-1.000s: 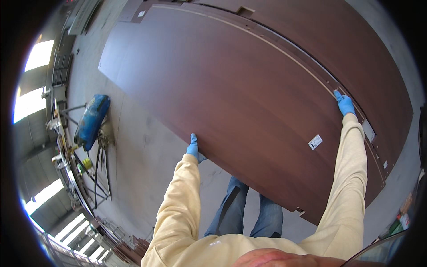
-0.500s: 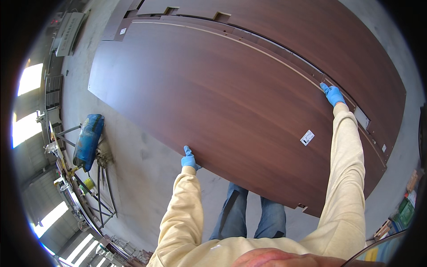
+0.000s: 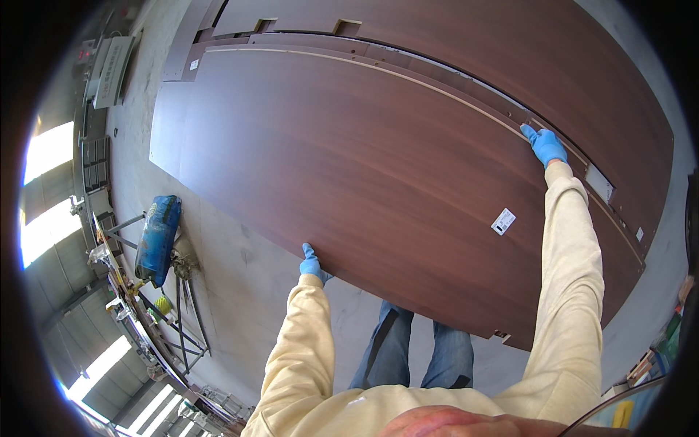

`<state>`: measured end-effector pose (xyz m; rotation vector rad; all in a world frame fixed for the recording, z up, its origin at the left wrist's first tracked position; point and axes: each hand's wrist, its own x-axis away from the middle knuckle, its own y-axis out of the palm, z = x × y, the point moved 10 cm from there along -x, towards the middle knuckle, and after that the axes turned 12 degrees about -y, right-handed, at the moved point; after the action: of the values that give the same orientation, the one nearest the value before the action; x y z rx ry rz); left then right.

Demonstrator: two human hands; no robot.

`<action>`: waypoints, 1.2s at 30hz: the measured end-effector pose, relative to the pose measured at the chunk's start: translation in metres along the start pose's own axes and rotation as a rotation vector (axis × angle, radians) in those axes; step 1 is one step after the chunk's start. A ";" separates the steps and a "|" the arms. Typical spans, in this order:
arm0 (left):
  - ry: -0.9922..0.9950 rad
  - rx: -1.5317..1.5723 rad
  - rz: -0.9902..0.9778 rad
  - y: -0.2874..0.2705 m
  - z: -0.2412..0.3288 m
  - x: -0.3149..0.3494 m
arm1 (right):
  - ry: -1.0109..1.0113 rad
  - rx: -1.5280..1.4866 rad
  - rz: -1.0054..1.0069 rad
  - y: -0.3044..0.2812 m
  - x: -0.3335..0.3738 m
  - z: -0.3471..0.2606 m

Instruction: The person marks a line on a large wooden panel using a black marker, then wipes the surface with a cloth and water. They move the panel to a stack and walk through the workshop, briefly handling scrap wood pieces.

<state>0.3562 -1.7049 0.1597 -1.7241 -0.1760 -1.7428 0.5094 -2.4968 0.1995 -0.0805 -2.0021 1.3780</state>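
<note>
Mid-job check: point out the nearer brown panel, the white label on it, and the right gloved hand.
Brown panel (image 3: 357,178): head view, middle of its broad face.
White label (image 3: 503,221): head view, centre of its face.
Right gloved hand (image 3: 548,148): head view, back of the hand.

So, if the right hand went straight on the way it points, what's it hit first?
Right hand: probably the narrow brown strip just beyond the front panel, then the far panel; depth there is unclear.
</note>
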 end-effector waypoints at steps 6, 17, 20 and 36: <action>0.123 0.071 0.076 -0.007 -0.003 0.002 | -0.011 -0.045 0.090 -0.003 0.001 0.003; 0.278 -0.480 -0.057 0.008 0.051 0.136 | 0.007 0.024 0.233 -0.017 0.000 0.026; 0.446 -0.530 -0.036 -0.022 0.066 0.191 | -0.246 -0.096 0.256 -0.081 0.006 -0.058; 0.356 -1.160 -0.367 -0.033 -0.150 0.202 | -0.520 -0.289 -0.185 -0.028 0.394 -0.112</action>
<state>0.2325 -1.8319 0.3411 -2.1247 0.8986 -2.6675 0.2839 -2.2553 0.4434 0.3606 -2.5527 1.0541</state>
